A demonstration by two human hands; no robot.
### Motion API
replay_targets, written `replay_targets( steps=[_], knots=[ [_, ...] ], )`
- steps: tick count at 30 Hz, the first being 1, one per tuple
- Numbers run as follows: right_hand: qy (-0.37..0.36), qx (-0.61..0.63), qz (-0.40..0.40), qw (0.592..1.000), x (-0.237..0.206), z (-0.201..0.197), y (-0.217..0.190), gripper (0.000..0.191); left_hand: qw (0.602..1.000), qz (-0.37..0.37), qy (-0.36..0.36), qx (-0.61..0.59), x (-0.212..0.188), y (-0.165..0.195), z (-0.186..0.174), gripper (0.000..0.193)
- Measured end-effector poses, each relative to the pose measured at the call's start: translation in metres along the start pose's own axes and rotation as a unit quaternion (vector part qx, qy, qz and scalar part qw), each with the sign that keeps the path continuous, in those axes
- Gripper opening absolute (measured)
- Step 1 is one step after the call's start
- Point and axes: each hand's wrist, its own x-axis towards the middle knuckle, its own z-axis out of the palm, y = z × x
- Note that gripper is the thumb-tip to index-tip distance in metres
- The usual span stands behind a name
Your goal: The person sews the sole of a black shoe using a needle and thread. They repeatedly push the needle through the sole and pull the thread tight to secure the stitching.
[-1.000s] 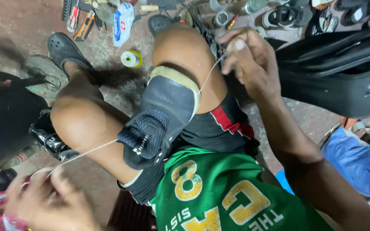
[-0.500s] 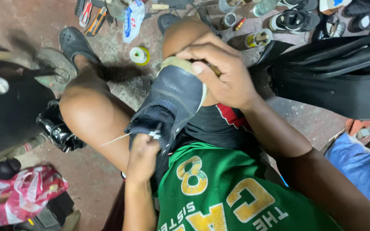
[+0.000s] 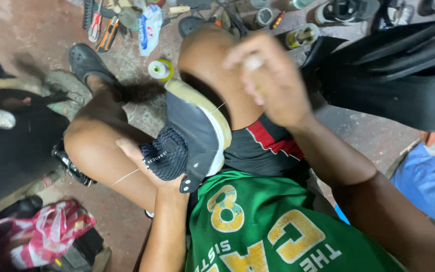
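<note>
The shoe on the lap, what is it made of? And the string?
The shoe looks part knit, part smooth. Its dark collar, which the left hand grips, is ribbed like sock fabric. The grey side is matte and smooth, maybe synthetic leather. The pale sole edge looks like rubber, dull and scuffed. The string is thin and white, likely strong sewing thread; too fine to tell more.

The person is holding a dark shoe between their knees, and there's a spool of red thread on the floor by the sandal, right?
Not quite. In the head view the spool on the floor near the sandal is yellow-green, not red. The dark shoe does sit between the knees, with the left hand gripping its heel.
</note>
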Motion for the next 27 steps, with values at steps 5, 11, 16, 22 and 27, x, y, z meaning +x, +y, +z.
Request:
replay_targets(
  steps=[5,11,16,22,27],
  knots=[
    [0.086,0.103,0.102,0.986,-0.025,-0.022,0.013,0.018,0.999,-0.008,0.004,-0.031,-0.008,0.0,-0.004,0.113],
    [0.033,-0.016,0.122,0.992,-0.044,-0.017,-0.01,0.02,1.0,-0.006,-0.005,-0.021,-0.013,0.004,-0.027,0.114],
    [-0.098,-0.236,-0.006,0.967,-0.035,-0.004,-0.035,0.025,0.999,-0.01,-0.006,-0.046,-0.008,0.01,-0.044,0.114],
    [-0.126,-0.238,-0.004,0.963,-0.025,0.014,-0.044,0.031,0.999,-0.027,-0.019,-0.035,-0.005,0.009,-0.039,0.112],
    [-0.124,-0.262,0.009,0.957,-0.023,0.015,-0.045,0.028,1.0,0.008,0.026,0.005,-0.004,0.0,-0.026,0.114]
  ],
)
